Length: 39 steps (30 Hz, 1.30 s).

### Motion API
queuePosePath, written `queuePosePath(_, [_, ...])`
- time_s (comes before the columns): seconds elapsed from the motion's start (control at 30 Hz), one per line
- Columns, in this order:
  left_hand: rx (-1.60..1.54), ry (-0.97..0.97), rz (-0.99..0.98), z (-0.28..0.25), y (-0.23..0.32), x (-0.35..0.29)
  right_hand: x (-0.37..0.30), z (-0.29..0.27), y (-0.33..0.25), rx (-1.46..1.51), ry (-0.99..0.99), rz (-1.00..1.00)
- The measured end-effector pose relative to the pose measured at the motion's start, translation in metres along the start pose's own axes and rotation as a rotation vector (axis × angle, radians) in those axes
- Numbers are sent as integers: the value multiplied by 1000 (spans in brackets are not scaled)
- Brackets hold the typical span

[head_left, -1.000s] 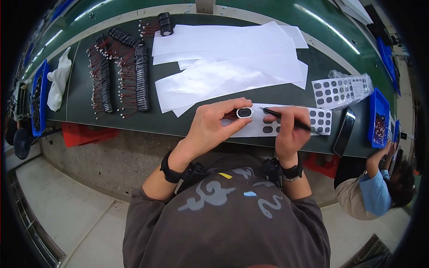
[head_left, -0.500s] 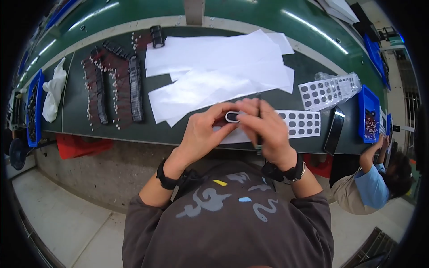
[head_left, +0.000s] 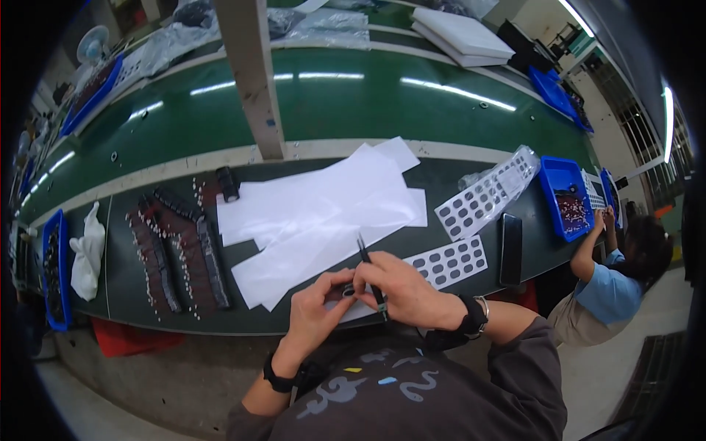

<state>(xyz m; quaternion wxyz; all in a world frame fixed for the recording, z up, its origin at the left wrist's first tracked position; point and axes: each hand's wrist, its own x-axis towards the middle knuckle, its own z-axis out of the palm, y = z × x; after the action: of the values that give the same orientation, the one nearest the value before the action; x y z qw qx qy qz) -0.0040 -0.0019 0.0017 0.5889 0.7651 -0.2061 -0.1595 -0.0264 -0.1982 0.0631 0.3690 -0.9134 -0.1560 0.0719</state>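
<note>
A small black oval part (head_left: 348,291) is pinched in the fingertips of my left hand (head_left: 315,309), just above the table's near edge. My right hand (head_left: 403,288) meets it from the right, its thumb and fingers curled close to the part. Dark tweezers (head_left: 365,251) lie gripped in my right hand, their tip pointing away from me over white paper sheets (head_left: 323,209). My fingers partly cover the part. Right of my right hand is a white sheet of dark oval stickers (head_left: 450,262).
Rows of black wired parts (head_left: 213,264) lie at left, near a crumpled white cloth (head_left: 88,250) and a blue tray (head_left: 53,272). At right are a bagged sticker sheet (head_left: 489,192), a black phone (head_left: 510,250) and another blue tray (head_left: 562,198). A co-worker (head_left: 607,287) sits beyond.
The view has tilted up, showing more of the far benches. My right hand has turned, and its tweezers now point away from me. The part stays in my left fingers.
</note>
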Motion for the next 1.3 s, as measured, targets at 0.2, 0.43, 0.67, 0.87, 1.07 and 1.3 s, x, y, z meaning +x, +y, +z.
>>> queuePosePath(0.2, [-89, -12, -11, 2, -6, 7, 17, -22, 15, 316, 6, -70])
queuePosePath(0.43, [-112, -19, -15, 5, -1, 3, 151, -82, 102, 271, 472, 5])
queuePosePath(0.67, [-27, 11, 30, 5, -13, -2, 134, -55, 124, 538, 609, -10])
queuePosePath(0.87, [16, 157, 65, 11, -13, -3, -7, -39, 62, 626, 360, 234])
queuePosePath(1.07, [324, 225, 132, 17, -6, 11, -41, 7, 60, 710, 351, 486])
queuePosePath(1.3, [306, 89, 284, 23, 9, 10, -73, 34, 56, 691, 548, 428])
